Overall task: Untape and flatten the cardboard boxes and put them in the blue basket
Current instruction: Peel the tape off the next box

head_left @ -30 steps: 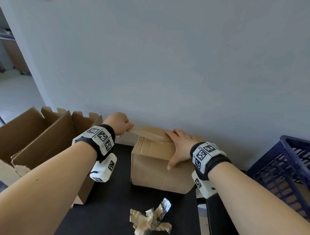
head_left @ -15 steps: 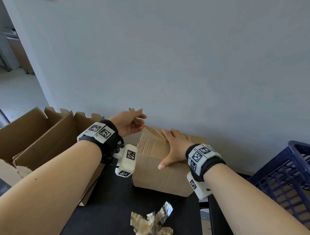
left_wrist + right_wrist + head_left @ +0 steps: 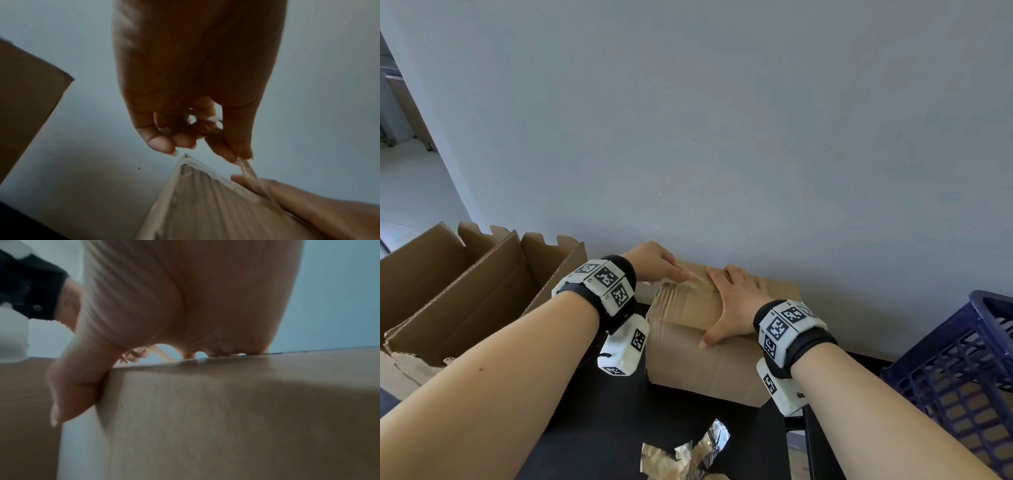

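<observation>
partly hidden tape strip (image 3: 247, 170) pinched in left grip (image 3: 654, 262), right grip (image 3: 736, 301) spread flat on box (image 3: 709, 356)

Grey wall (image 3: 722, 120) behind; black table (image 3: 599, 411); doorway (image 3: 404, 154) at left.

I think I am in a room at home. A plain grey wall (image 3: 722, 120) is in front of me. On my left, a doorway (image 3: 404, 164) opens onto a pale floor and a wooden cupboard (image 3: 409, 102).
</observation>
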The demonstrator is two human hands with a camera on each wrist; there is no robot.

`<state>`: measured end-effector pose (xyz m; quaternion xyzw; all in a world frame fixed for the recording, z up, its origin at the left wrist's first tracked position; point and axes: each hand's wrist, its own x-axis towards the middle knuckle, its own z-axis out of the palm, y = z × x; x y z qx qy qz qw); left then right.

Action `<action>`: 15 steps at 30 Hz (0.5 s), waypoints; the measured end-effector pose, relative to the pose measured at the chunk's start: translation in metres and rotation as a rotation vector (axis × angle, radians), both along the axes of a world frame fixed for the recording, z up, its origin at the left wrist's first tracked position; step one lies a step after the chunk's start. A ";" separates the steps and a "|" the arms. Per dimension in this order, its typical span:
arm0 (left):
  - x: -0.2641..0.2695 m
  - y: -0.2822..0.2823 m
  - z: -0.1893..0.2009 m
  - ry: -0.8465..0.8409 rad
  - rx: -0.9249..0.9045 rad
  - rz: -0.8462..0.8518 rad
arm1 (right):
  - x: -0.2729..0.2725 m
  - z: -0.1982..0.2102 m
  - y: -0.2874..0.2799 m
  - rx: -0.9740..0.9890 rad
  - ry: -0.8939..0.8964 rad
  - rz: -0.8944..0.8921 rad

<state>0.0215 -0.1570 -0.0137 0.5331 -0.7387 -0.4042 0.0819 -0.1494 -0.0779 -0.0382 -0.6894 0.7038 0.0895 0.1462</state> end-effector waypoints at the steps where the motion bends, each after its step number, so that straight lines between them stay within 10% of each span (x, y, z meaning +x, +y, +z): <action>1: 0.003 -0.002 -0.001 0.010 0.035 0.030 | 0.000 0.001 0.000 -0.006 0.000 0.000; 7: 0.021 -0.021 0.002 -0.021 -0.003 0.263 | -0.010 0.002 0.003 -0.022 0.036 -0.004; 15: 0.014 -0.017 -0.015 -0.477 -0.252 0.054 | -0.014 0.003 0.005 -0.004 0.043 0.019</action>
